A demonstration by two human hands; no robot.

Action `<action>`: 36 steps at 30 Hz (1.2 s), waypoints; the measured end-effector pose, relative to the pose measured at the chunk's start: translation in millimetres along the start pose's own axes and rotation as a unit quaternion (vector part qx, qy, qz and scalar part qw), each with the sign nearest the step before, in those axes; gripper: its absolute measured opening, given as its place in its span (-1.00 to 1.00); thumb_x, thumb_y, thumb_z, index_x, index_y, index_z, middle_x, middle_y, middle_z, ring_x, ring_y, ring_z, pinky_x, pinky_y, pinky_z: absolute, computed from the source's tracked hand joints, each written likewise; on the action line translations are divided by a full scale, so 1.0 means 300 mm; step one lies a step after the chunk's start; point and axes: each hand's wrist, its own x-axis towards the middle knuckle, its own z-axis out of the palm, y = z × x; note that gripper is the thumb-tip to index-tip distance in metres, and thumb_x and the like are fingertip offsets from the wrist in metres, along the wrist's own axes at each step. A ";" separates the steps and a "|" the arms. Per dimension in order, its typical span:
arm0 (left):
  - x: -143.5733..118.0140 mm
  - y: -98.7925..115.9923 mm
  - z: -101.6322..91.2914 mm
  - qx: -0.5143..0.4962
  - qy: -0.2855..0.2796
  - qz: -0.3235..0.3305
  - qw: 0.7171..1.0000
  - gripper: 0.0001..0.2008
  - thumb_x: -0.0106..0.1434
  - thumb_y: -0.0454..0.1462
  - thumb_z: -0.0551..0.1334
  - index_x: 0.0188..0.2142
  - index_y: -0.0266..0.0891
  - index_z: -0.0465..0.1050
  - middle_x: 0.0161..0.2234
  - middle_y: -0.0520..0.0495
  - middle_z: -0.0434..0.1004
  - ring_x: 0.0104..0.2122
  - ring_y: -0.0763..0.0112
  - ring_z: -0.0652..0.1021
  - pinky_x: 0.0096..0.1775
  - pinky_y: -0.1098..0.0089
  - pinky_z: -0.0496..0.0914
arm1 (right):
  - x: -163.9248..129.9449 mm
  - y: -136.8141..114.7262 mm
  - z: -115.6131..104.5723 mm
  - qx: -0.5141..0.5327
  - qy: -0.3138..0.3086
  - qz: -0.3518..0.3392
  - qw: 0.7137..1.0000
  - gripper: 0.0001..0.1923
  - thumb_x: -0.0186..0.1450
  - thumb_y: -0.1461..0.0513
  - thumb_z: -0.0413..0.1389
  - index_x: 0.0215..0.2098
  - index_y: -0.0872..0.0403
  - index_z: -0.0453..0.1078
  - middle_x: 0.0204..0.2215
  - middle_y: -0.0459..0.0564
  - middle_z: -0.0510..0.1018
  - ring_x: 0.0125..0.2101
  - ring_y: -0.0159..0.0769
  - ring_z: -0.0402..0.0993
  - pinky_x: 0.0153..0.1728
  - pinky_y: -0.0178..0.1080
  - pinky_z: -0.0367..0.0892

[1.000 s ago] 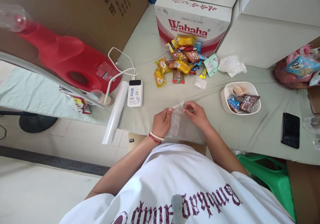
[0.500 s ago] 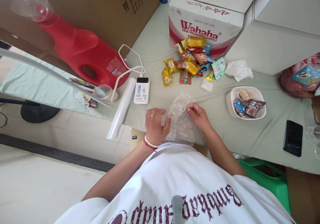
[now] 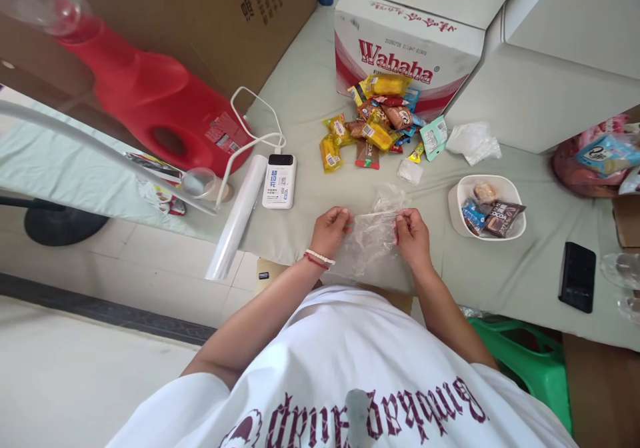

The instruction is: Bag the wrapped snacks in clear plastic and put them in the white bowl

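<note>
Head view: clear plastic bag (image 3: 373,238) is pinched at its top edge by left hand (image 3: 330,231) and right hand (image 3: 413,237), just left of white bowl (image 3: 487,207). Thin film is held taut; tearing or slipping is likely if pulled harder.

Clear plastic bag (image 3: 373,238) — between both hands
</note>
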 end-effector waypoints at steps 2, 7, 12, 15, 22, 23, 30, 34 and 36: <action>0.002 0.021 -0.021 -0.059 0.013 -0.046 0.997 -0.56 0.12 0.09 0.39 -0.35 -0.19 0.38 -0.29 0.01 0.49 -0.22 0.33 0.57 -0.23 0.35 0.49 | -0.002 -0.001 -0.017 0.035 -0.007 0.003 0.999 -0.74 0.39 -0.03 0.09 -0.20 -0.05 0.23 -0.43 -0.19 0.41 -0.66 -0.44 0.20 -0.64 -0.30 0.14; 0.012 0.082 0.011 -0.004 -0.092 -0.106 0.990 -0.34 0.02 0.14 0.49 -0.03 -0.16 0.41 0.01 -0.15 0.50 -0.04 0.20 0.58 -0.15 0.27 0.49 | -0.014 -0.047 -0.034 0.072 -0.103 -0.011 0.992 -0.67 0.36 -0.09 0.17 -0.22 -0.05 0.27 -0.46 -0.21 0.41 -0.69 -0.48 0.15 -0.67 -0.31 0.08; 0.049 0.097 0.124 0.053 -0.220 -0.147 0.963 -0.09 -0.29 -0.10 0.67 0.07 -0.25 0.47 -0.27 -0.04 0.56 -0.33 0.38 0.51 -0.26 0.36 0.36 | -0.017 -0.101 -0.072 0.090 -0.162 -0.005 0.983 -0.63 0.34 -0.11 0.22 -0.21 -0.04 0.30 -0.50 -0.22 0.41 -0.72 -0.50 0.11 -0.70 -0.33 0.02; 0.058 0.082 0.153 -0.008 -0.240 -0.136 0.961 -0.38 -0.20 -0.02 0.63 -0.22 -0.29 0.56 -0.48 0.10 0.44 -0.48 0.54 0.37 -0.39 0.44 0.21 | -0.023 -0.108 -0.109 0.071 -0.135 0.001 0.988 -0.63 0.33 -0.11 0.23 -0.21 -0.04 0.30 -0.50 -0.22 0.41 -0.70 -0.49 0.13 -0.70 -0.34 0.03; 0.049 0.047 0.091 -0.193 -0.096 -0.104 0.971 -0.51 -0.15 -0.08 0.63 -0.40 -0.21 0.43 -0.49 0.16 0.38 -0.46 0.57 0.42 -0.40 0.50 0.33 | -0.040 -0.066 -0.143 0.027 -0.084 -0.029 0.996 -0.72 0.41 -0.05 0.15 -0.18 -0.05 0.30 -0.43 -0.19 0.44 -0.64 -0.46 0.21 -0.64 -0.32 0.16; 0.047 0.049 0.078 -0.211 -0.090 -0.108 0.967 -0.50 -0.15 -0.08 0.63 -0.40 -0.20 0.41 -0.47 0.15 0.39 -0.42 0.54 0.47 -0.35 0.48 0.40 | -0.041 -0.065 -0.144 0.024 -0.077 -0.034 0.996 -0.72 0.42 -0.05 0.15 -0.18 -0.05 0.29 -0.42 -0.18 0.44 -0.63 -0.45 0.21 -0.63 -0.32 0.17; 0.037 0.054 0.109 -0.124 -0.217 -0.222 0.943 -0.49 0.02 0.05 0.54 -0.21 -0.24 0.52 -0.29 -0.06 0.59 -0.34 0.35 0.60 -0.30 0.33 0.47 | -0.048 -0.099 -0.140 0.002 -0.116 -0.036 0.993 -0.67 0.39 -0.11 0.15 -0.19 -0.05 0.30 -0.45 -0.17 0.47 -0.67 -0.44 0.19 -0.65 -0.29 0.13; 0.043 0.028 0.154 -0.078 -0.171 -0.118 0.975 -0.61 0.03 -0.03 0.52 -0.37 -0.25 0.48 -0.50 0.08 0.46 -0.49 0.49 0.46 -0.40 0.43 0.32 | -0.048 -0.103 -0.164 -0.019 -0.087 -0.031 0.996 -0.66 0.38 -0.11 0.16 -0.20 -0.05 0.30 -0.45 -0.17 0.47 -0.67 -0.43 0.19 -0.66 -0.30 0.11; 0.042 0.019 0.151 -0.050 -0.137 -0.050 0.988 -0.64 0.13 0.00 0.43 -0.39 -0.23 0.46 -0.55 0.11 0.40 -0.53 0.51 0.40 -0.45 0.44 0.26 | -0.049 -0.097 -0.180 -0.027 -0.074 -0.024 0.997 -0.67 0.38 -0.10 0.16 -0.21 -0.05 0.30 -0.45 -0.18 0.46 -0.68 -0.44 0.17 -0.66 -0.30 0.11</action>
